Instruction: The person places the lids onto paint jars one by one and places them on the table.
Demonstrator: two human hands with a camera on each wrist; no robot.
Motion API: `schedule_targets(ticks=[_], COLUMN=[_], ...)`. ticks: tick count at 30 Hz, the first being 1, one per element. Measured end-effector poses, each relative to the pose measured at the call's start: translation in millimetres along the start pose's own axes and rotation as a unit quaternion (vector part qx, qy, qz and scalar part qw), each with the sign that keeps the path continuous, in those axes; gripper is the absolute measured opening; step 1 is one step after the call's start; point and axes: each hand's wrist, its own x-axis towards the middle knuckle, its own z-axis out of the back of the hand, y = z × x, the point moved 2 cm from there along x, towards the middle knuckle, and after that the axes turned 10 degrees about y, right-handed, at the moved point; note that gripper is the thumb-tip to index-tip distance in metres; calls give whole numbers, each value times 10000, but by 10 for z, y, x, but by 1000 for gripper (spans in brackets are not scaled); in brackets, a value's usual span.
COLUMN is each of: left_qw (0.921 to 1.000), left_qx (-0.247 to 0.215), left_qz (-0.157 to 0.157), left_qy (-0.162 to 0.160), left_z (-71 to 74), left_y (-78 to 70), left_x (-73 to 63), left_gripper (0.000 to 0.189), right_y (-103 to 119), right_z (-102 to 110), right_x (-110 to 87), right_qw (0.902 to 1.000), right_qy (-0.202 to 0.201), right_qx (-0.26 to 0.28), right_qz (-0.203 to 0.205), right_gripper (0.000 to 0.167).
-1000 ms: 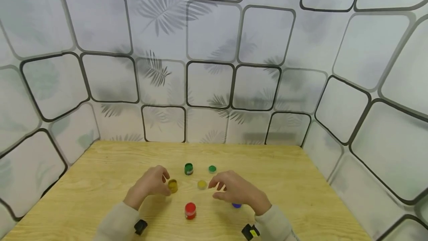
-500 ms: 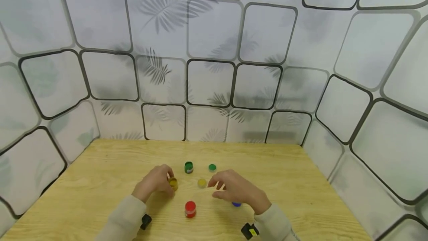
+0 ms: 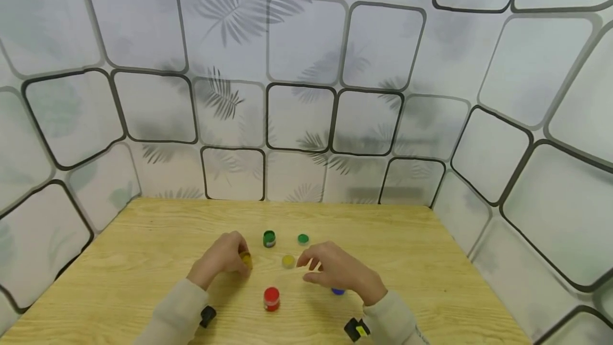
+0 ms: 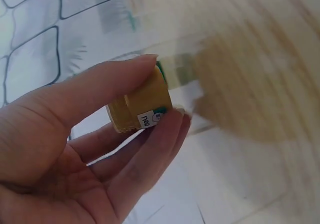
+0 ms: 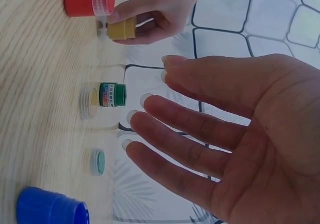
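Note:
My left hand (image 3: 220, 259) pinches a small yellow paint jar (image 4: 145, 101) between thumb and fingertips. In the right wrist view that jar seems to sit slightly above the table, its open mouth facing up. A yellow lid (image 3: 288, 261) lies to the right of it. My right hand (image 3: 337, 269) hovers over the table with relaxed, spread fingers and holds nothing. Nearest to its fingertips in the head view is the yellow lid. A blue paint jar (image 5: 50, 206) is partly hidden beneath this hand in the head view.
An open green jar (image 3: 269, 239) stands farther back, with its green lid (image 3: 303, 238) to the right. Closer to me is a red jar (image 3: 271, 299) with its lid on. A patterned curtain (image 3: 306, 121) surrounds the wooden table (image 3: 407, 281) at the back and sides.
My left hand has moved slightly right and its fingers have come round the yellow jar, which they now grip. My right hand stays almost still.

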Motion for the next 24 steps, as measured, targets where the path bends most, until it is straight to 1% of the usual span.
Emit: schedule_targets(ticks=[5, 10, 13, 18, 22, 24], left_qw=[9997, 9990, 9975, 9936, 9913, 9900], left_qx=[-26, -128, -237, -422, -507, -554], left_qz=[-256, -406, -593, -937, -1074, -1132], left_qy=[-36, 162, 311, 468, 570, 630], left_z=[53, 57, 50, 53, 53, 51], left_y=[-61, -108, -125, -154, -181, -195], left_x=[-71, -159, -201, -254, -278, -286], left_gripper=[27, 29, 29, 28, 28, 28], right_y=[27, 54, 59, 66, 52, 29], right_z=[20, 42, 40, 36, 30, 16], right_x=[54, 139, 200, 339, 467, 532], right_qw=[9996, 9991, 9982, 9946, 9919, 9894], right_qy=[-1, 69, 152, 237, 302, 360], right_qx=[-207, -367, -573, -1005, -1218, -1371], right_qz=[168, 195, 85, -106, -187, -299], right_gripper=[21, 20, 20, 21, 22, 22])
